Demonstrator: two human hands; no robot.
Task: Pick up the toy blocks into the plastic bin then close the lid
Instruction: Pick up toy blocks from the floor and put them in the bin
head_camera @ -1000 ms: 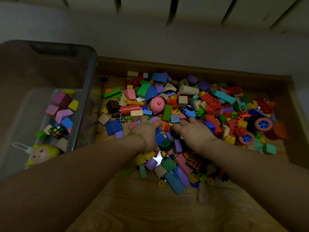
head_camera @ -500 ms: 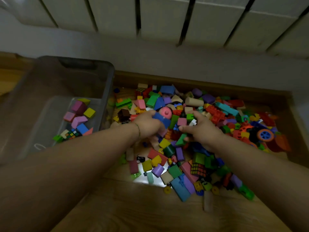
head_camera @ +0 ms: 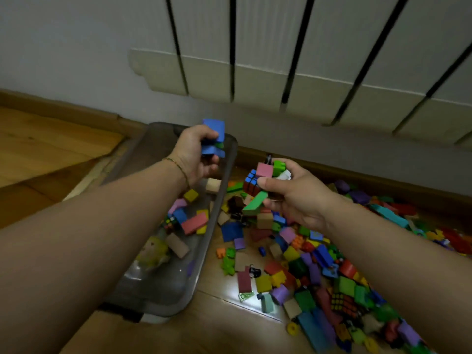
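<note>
Above the plastic bin (head_camera: 217, 221) at nine o'clock, our left hand (head_camera: 195, 154) clamps blue blocks (head_camera: 213, 139). Our right hand (head_camera: 293, 198), just beside the bin's rim, grips a mixed handful (head_camera: 260, 186) (pink, green, a puzzle cube). Most toy blocks (head_camera: 319, 272) lie on the floor (head_camera: 224, 325) toward four o'clock.
</note>
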